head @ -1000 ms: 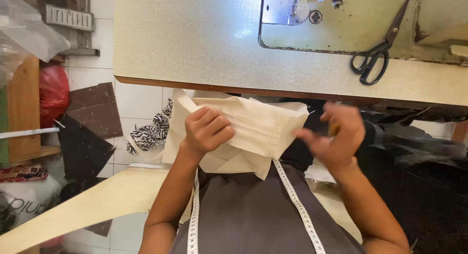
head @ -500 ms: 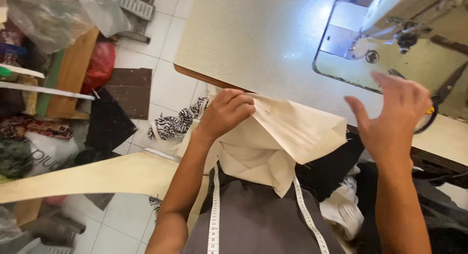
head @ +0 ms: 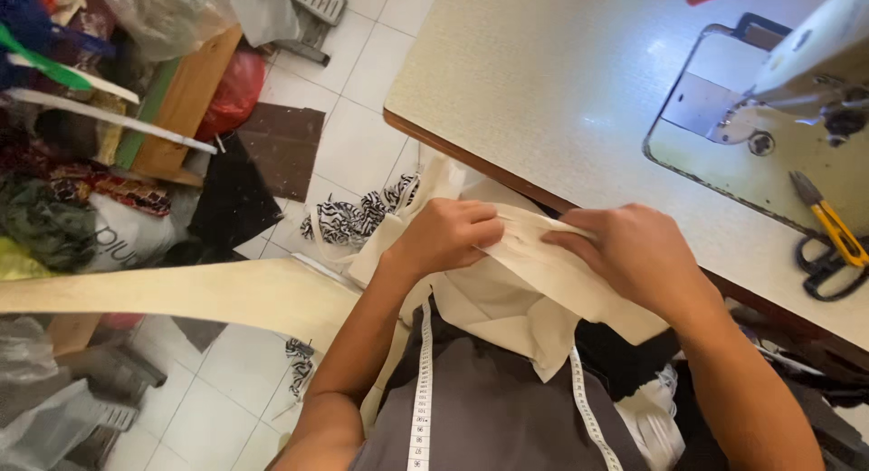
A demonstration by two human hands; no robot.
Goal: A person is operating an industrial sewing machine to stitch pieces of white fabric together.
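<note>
Both hands, left hand (head: 445,236) and right hand (head: 634,254), pinch the cream cloth (head: 543,281) below the counter (head: 561,91) edge; the fold, probably loose, may slip apart.

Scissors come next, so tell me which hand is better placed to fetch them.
Right, probably. The right hand sits nearer the scissors on the table's right side; the left hand grips the cream fabric farther away.
</note>
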